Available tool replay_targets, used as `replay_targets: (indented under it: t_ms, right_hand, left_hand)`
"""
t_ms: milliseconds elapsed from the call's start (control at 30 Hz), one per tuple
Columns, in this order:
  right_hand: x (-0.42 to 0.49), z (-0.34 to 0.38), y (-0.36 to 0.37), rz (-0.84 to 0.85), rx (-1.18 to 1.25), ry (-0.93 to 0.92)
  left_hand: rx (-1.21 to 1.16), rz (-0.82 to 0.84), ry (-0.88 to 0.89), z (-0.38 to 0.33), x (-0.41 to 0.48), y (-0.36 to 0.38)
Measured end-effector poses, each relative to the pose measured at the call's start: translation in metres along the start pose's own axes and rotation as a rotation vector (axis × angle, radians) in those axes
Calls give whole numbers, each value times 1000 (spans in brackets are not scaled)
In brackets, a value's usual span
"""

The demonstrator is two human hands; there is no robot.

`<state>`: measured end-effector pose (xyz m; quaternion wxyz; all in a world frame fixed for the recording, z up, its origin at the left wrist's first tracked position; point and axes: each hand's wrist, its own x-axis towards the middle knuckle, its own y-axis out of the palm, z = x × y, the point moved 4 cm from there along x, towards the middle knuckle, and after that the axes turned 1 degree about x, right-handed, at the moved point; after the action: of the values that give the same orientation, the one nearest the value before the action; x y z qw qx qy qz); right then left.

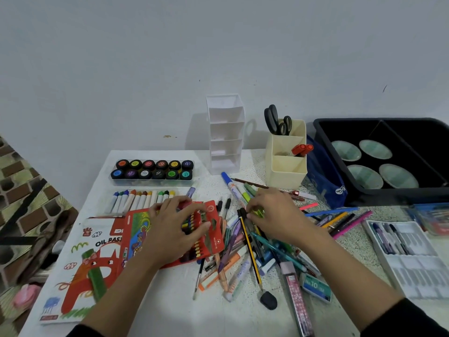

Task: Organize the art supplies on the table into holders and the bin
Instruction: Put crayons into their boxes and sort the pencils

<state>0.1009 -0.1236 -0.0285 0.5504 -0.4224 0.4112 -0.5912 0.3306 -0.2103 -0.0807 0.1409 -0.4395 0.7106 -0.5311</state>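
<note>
A heap of pens, pencils and markers (243, 251) lies in the middle of the white table (170, 307). My left hand (175, 227) rests on a red crayon box (213, 229), fingers curled over its open flap. Over the top of the heap, my right hand (274, 215) pinches a small yellow-green item (257, 212) beside black pen caps. A white tiered holder (224, 132) and a cream holder (285, 164) with scissors (277, 120) stand at the back. The black bin (340, 147) is at the far right.
A paint pot set (153, 169) and a row of marker sticks (143, 199) sit at the back left. An oil pastel box (85, 271) lies front left, a white compartment tray (410, 259) front right. A blue pouch (325, 176) leans on the bin.
</note>
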Motion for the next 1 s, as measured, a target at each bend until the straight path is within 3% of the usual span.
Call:
replay_targets:
  t_ms: [333,467,667,800,1000]
  right_hand:
    - [0,-3,-7,-62,285,33]
    - [2,3,0,-30,261,-15]
    - [9,-14,-15,-171,303,88]
    - [12,4,-6,-90,327,-19]
    - [11,48,30,63,86,-233]
  left_hand:
    - [-1,-2,-50,14,-1,-15]
    - [-20,0,-59,27,3,-24]
    - [-12,120,-66,40,7,-25]
    - [-1,156,-50,42,10,-25]
    - [-5,209,-61,54,11,-29]
